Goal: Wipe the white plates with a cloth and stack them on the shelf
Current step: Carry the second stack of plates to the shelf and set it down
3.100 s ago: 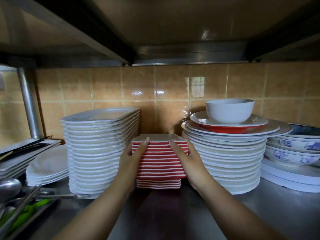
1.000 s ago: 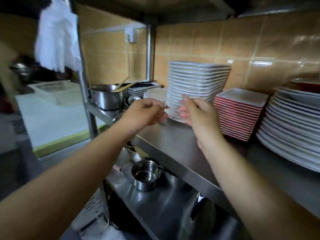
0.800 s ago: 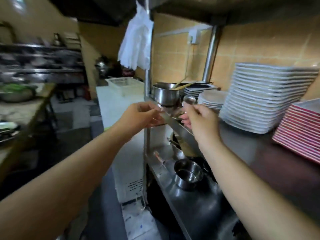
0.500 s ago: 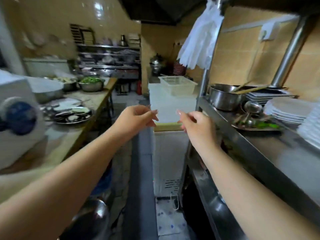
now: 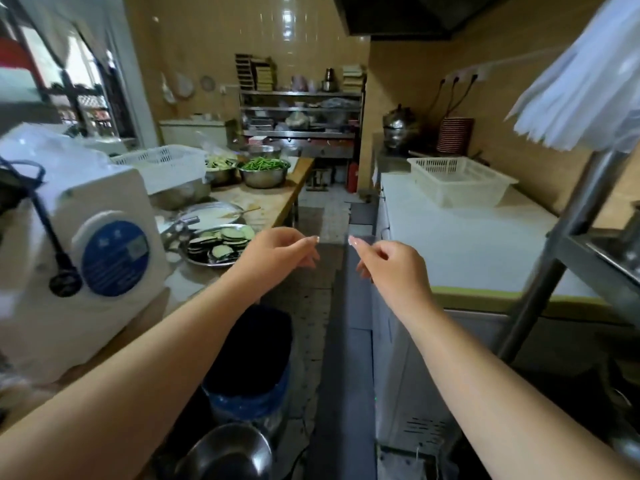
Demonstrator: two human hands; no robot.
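1. Reaching forward at mid-frame over the kitchen aisle: left hand and right hand, both bare, well apart from each other.
2. Left hand: fingers loosely curled, index tip extended toward the right, nothing held.
3. Right hand: fingers loosely curled, index tip pointing left, nothing held.
4. White plates: none visible; cannot tell where from this view.
5. Hanging at upper right from the metal rack post: white cloth, blurred, touched by neither hand.
6. Steel shelf edge at far right, contents cut off.
7. White chest-freezer top just right of the right hand, with a white plastic basket on its far end.
8. White machine with a blue round label on the left counter, black cord hanging in front.
9. Metal tray of sliced eggplant on the wooden table, just left of the left hand.
10. Steel bowl of green beans further back on the same table; white crate beside it.
11. Blue-lined bin on the floor below the left forearm; steel bowl at the bottom edge.
12. Steel shelving against the back wall, items too blurred to name.
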